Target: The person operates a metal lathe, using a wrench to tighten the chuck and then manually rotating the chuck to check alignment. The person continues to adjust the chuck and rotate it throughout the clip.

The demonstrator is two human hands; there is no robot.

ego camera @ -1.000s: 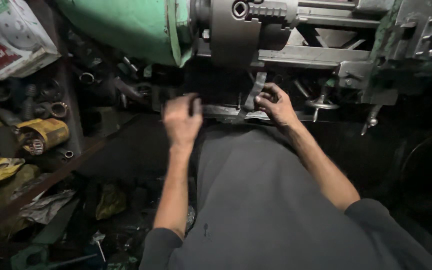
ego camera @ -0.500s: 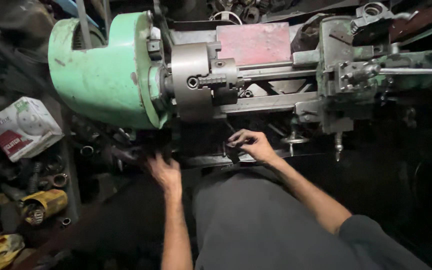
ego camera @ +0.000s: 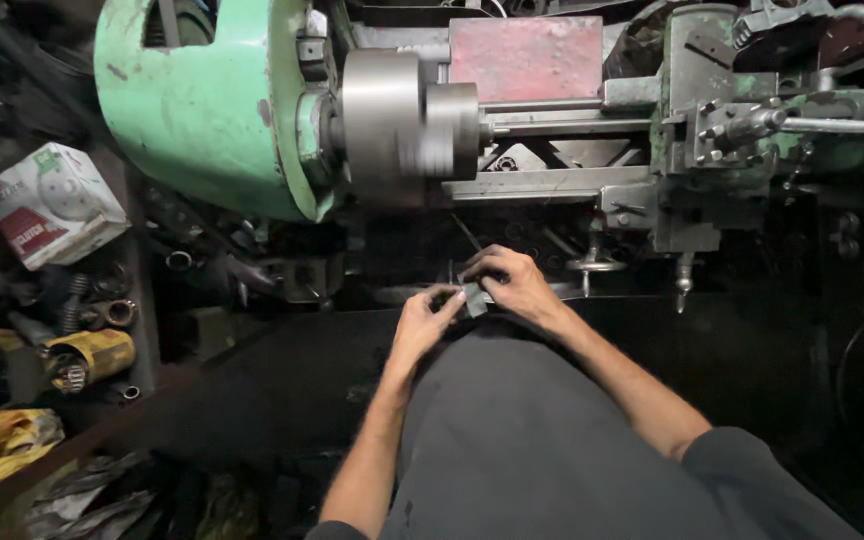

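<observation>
Both hands meet just below the centre of the view, over the person's dark-clad lap. The left hand [ego camera: 422, 325] and the right hand [ego camera: 514, 283] each pinch a small grey flat piece [ego camera: 474, 299] between their fingertips, fingers closed on its edges. At twelve o'clock from the hands the steel chuck [ego camera: 407, 125] is blurred, beside the green lathe headstock [ego camera: 207, 110]. A carriage handwheel [ego camera: 595, 265] sits at two o'clock, near the right hand.

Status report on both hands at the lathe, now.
Left hand and right hand together, pinching a small grey piece. Chuck blurred above them, close over the hands.
</observation>
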